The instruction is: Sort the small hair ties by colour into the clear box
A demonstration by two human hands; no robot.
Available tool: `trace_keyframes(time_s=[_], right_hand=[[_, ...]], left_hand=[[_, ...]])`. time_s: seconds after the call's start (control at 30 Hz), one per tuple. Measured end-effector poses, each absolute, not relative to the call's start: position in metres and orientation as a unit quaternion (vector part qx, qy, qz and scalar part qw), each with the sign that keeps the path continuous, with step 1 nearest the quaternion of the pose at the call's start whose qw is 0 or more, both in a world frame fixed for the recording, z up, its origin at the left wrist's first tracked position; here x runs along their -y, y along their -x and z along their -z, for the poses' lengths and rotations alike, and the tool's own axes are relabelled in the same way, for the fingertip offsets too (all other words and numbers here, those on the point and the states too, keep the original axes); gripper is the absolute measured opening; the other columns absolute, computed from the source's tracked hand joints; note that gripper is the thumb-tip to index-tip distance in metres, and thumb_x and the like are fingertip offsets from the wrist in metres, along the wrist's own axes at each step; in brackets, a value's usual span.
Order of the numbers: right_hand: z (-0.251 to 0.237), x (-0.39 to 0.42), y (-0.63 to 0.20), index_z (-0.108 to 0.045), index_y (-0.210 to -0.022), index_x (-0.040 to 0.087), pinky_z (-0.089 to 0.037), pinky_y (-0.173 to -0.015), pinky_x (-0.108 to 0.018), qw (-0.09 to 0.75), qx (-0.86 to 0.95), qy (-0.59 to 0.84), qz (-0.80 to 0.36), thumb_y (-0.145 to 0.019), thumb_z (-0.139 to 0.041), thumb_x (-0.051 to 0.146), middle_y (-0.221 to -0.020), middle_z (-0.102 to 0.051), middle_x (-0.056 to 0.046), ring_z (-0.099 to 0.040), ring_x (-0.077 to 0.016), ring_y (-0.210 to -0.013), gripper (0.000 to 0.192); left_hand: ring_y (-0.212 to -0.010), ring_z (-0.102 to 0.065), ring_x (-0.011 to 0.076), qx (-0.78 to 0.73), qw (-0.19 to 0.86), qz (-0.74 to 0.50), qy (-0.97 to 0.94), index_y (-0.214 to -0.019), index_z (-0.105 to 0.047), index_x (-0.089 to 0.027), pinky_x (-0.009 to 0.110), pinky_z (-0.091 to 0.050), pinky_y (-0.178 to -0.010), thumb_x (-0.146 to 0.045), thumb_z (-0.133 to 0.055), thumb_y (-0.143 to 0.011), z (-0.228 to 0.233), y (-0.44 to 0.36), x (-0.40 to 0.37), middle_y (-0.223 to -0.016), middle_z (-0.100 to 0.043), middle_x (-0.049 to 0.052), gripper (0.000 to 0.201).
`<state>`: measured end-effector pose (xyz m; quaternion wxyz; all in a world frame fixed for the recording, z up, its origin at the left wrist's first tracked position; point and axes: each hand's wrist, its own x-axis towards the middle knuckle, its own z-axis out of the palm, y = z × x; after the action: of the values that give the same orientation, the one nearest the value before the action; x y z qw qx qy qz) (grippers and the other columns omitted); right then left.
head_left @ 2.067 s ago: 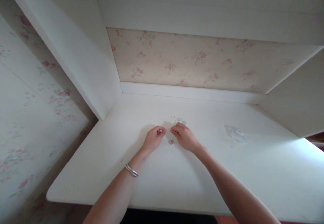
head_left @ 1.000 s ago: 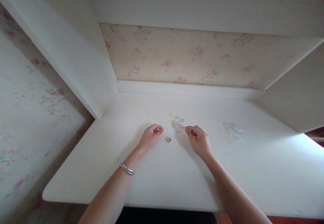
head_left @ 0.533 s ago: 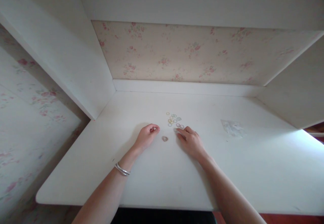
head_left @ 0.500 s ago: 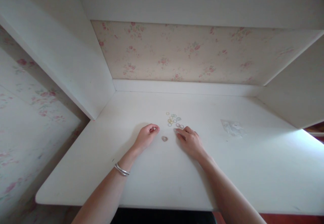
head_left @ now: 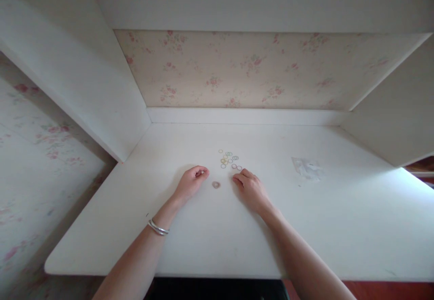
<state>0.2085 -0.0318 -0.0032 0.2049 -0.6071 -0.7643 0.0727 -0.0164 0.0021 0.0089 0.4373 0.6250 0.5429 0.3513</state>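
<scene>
Several thin rings (head_left: 230, 160), yellow, green, grey and pinkish, lie loosely grouped on the white desk; they look like small rubber bands. Nearer me a small pinkish-brown bundle of rings (head_left: 216, 185) sits between my two hands. My left hand (head_left: 191, 182) rests left of that bundle, its thumb and fingertips pressed together; whatever they may pinch is too small to make out. On the other side, my right hand (head_left: 250, 188) has its fingers curled and thumb drawn in, just below the pinkish rings. Its fingertips hide anything they might hold.
A crumpled clear plastic bag (head_left: 308, 169) lies to the right on the desk (head_left: 203, 241). White side panels (head_left: 111, 105) and a low back ledge (head_left: 244, 116) enclose the desk. A silver bracelet (head_left: 158, 227) circles my left wrist.
My right index finger, stretched toward the rings before, is now drawn back against the thumb. The view has shifted slightly; my left hand keeps its pinch, and the rings look unmoved.
</scene>
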Motion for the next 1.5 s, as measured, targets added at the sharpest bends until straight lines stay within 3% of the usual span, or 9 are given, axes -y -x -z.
trace_keyframes(time_s=[0.27, 0.77, 0.97, 1.1, 1.27, 1.5], right_hand=[[0.003, 0.041, -0.200, -0.066, -0.089, 0.022, -0.040, -0.072, -0.024, 0.275, 0.789, 0.538, -0.107, -0.092, -0.042, 0.025, -0.082, -0.058, -0.003, -0.054, -0.0136, -0.078, 0.024], [0.004, 0.043, -0.195, -0.067, -0.092, 0.026, -0.037, -0.074, -0.026, 0.240, 0.821, 0.508, -0.104, -0.092, -0.045, 0.024, -0.081, -0.059, -0.001, -0.055, -0.0127, -0.076, 0.022], [0.004, 0.039, -0.203, -0.068, -0.090, 0.024, -0.038, -0.069, -0.024, 0.323, 0.752, 0.560, -0.130, -0.091, -0.043, 0.030, -0.081, -0.059, -0.002, -0.055, -0.0124, -0.072, 0.026], [0.004, 0.031, -0.215, -0.070, -0.089, 0.022, -0.039, -0.065, -0.024, 0.392, 0.660, 0.626, -0.140, -0.089, -0.043, 0.037, -0.077, -0.058, -0.002, -0.054, -0.0126, -0.067, 0.031], [0.004, 0.025, -0.225, -0.071, -0.090, 0.022, -0.038, -0.063, -0.026, 0.419, 0.603, 0.660, -0.161, -0.086, -0.044, 0.043, -0.070, -0.057, -0.002, -0.053, -0.0139, -0.064, 0.035], [0.008, 0.023, -0.228, -0.071, -0.088, 0.022, -0.038, -0.063, -0.025, 0.424, 0.603, 0.653, -0.175, -0.085, -0.045, 0.041, -0.070, -0.056, -0.001, -0.053, -0.0135, -0.064, 0.032]], left_hand=[[-0.072, -0.057, 0.0150, -0.548, 0.430, -0.352, -0.626, -0.090, -0.066, -0.016, 0.023, -0.041, -0.065, -0.047, -0.055, -0.077, -0.008, 0.016, -0.002, -0.078, -0.066, 0.001, 0.035], [-0.071, -0.059, 0.0153, -0.542, 0.421, -0.352, -0.636, -0.091, -0.066, -0.017, 0.024, -0.042, -0.064, -0.047, -0.054, -0.078, -0.005, 0.016, -0.002, -0.079, -0.067, 0.002, 0.034], [-0.077, -0.060, 0.0162, -0.543, 0.408, -0.357, -0.641, -0.090, -0.066, -0.016, 0.025, -0.044, -0.071, -0.046, -0.054, -0.078, -0.004, 0.017, -0.001, -0.084, -0.068, 0.003, 0.035], [-0.075, -0.061, 0.0159, -0.549, 0.374, -0.350, -0.660, -0.089, -0.067, -0.017, 0.025, -0.045, -0.071, -0.045, -0.052, -0.079, -0.005, 0.011, -0.001, -0.083, -0.069, 0.003, 0.033], [-0.070, -0.061, 0.0158, -0.532, 0.316, -0.280, -0.734, -0.089, -0.068, -0.019, 0.025, -0.045, -0.067, -0.040, -0.048, -0.082, -0.013, -0.013, -0.011, -0.080, -0.069, 0.003, 0.030], [-0.085, -0.062, 0.0202, -0.521, 0.189, -0.191, -0.810, -0.083, -0.070, -0.025, 0.029, -0.043, -0.079, -0.035, -0.052, -0.080, -0.019, -0.043, -0.035, -0.093, -0.068, 0.005, 0.021]])
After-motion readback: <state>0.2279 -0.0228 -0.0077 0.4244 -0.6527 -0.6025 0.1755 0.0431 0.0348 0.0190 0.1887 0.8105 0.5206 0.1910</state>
